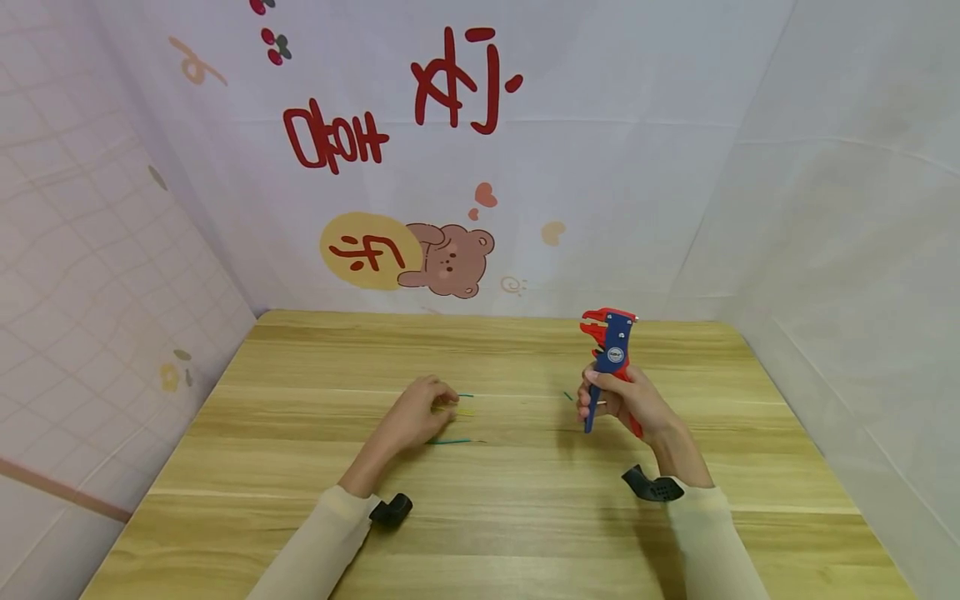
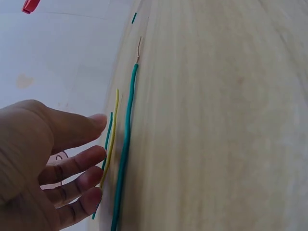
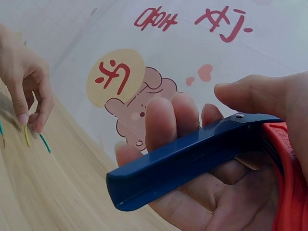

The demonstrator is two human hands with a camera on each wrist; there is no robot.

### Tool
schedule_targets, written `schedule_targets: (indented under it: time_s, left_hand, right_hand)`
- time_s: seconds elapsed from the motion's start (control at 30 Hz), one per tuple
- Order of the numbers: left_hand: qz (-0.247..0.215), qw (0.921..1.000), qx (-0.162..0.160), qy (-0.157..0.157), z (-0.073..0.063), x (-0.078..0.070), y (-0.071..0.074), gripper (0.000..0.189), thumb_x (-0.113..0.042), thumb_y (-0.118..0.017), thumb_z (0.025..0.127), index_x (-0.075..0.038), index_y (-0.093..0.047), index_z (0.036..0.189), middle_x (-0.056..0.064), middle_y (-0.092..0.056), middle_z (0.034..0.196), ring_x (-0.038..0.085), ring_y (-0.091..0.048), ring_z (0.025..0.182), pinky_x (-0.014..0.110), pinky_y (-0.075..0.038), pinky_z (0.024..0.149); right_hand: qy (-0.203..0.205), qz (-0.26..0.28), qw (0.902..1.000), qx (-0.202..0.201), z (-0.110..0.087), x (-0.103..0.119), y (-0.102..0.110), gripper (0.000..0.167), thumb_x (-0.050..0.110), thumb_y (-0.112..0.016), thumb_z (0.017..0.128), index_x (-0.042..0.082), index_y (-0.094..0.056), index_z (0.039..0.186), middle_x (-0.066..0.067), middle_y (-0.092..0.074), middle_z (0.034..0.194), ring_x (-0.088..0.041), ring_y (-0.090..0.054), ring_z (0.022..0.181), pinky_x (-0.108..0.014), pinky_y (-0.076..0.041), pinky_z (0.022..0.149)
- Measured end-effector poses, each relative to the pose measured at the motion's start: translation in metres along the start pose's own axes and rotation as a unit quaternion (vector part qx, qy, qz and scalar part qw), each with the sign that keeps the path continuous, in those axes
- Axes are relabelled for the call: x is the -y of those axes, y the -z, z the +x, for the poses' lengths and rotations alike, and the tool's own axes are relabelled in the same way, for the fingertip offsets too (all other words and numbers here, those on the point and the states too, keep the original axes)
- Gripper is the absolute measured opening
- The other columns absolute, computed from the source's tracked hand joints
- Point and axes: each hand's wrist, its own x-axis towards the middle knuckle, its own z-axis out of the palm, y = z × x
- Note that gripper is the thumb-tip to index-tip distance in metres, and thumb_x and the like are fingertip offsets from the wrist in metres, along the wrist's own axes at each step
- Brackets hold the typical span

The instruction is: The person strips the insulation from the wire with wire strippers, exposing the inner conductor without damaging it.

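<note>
Nearest on the wood-grain tabletop (image 1: 525,525) I record a green insulated wire (image 2: 127,130), its copper end (image 2: 139,48) bared and pointing right; it lies roughly parallel to the others, presumably so each can be picked up singly. Beyond it, the left hand (image 1: 418,414) bends over a yellow wire (image 2: 114,126), thumb and fingers spaced apart, not pinching; from my station I cannot confirm contact. A second green wire (image 2: 109,130) lies just beyond the yellow one.

The right hand (image 1: 647,408) grips a red-and-blue wire stripper (image 1: 615,340), fingers curled round the blue handle (image 3: 183,149). I find it held off the tabletop, head up, jaws parted; I judge this keeps the handles squeezable and the left hand free for wires. Near it lies a short green piece (image 1: 567,396). Rearmost hangs a white backdrop (image 1: 600,142) printed with a bear (image 1: 456,260).
</note>
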Motion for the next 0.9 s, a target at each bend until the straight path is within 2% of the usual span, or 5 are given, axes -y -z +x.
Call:
schedule_targets:
  time_s: [0.2,0.37,0.5,0.7,0.9]
  left_hand:
    - [0.001,1.0,0.005,-0.003,0.0018,0.0021,-0.0023,0.011,-0.01,-0.078,0.09,-0.007,-0.076,0.101,0.003,-0.066,0.096,0.022,-0.06,0.098,0.041,-0.052,0.09]
    - [0.013,0.9998,0.016,0.0,0.0036,0.0013,-0.0014,0.003,-0.009,-0.078,0.091,-0.011,-0.075,0.091,-0.001,-0.062,0.088,0.015,-0.056,0.087,0.034,-0.05,0.082]
    - [0.024,0.9996,0.015,0.0,0.0042,0.0012,-0.0019,0.011,-0.008,-0.077,0.091,-0.013,-0.072,0.083,-0.001,-0.057,0.083,0.014,-0.051,0.081,0.032,-0.046,0.076]
    - [0.018,0.9994,0.018,0.021,0.003,0.0003,-0.0035,0.014,-0.01,-0.072,0.096,-0.015,-0.068,0.083,-0.002,-0.055,0.085,0.014,-0.048,0.083,0.032,-0.044,0.077]
    - [0.0,0.9999,-0.003,0.014,0.001,-0.0025,-0.0009,0.011,-0.008,-0.063,0.101,-0.014,-0.064,0.092,-0.001,-0.061,0.084,0.014,-0.051,0.08,0.033,-0.044,0.075]
  right_hand:
    - [-0.002,0.0,1.0,0.001,-0.0008,-0.0018,0.0017,0.011,0.008,-0.041,0.11,0.001,-0.049,0.11,-0.008,-0.067,0.086,-0.021,-0.073,0.079,-0.047,-0.062,0.082]
    - [-0.011,-0.005,0.9999,-0.003,-0.0011,-0.0032,0.0022,0.01,0.009,-0.044,0.109,0.0,-0.048,0.111,-0.009,-0.067,0.086,-0.021,-0.072,0.078,-0.052,-0.061,0.082]
    - [-0.013,-0.006,0.9999,0.003,0.0003,-0.0065,0.0039,0.01,0.009,-0.043,0.11,0.0,-0.048,0.112,-0.009,-0.068,0.086,-0.021,-0.072,0.078,-0.052,-0.061,0.082]
    - [-0.023,-0.002,0.9997,0.004,0.0011,-0.0098,0.0041,0.01,0.011,-0.045,0.109,0.002,-0.049,0.111,-0.007,-0.068,0.086,-0.02,-0.073,0.079,-0.047,-0.062,0.081]
    - [-0.026,-0.009,0.9996,0.003,0.0003,-0.0092,0.0027,0.011,0.012,-0.045,0.109,0.002,-0.049,0.111,-0.007,-0.068,0.086,-0.02,-0.072,0.078,-0.047,-0.062,0.081]
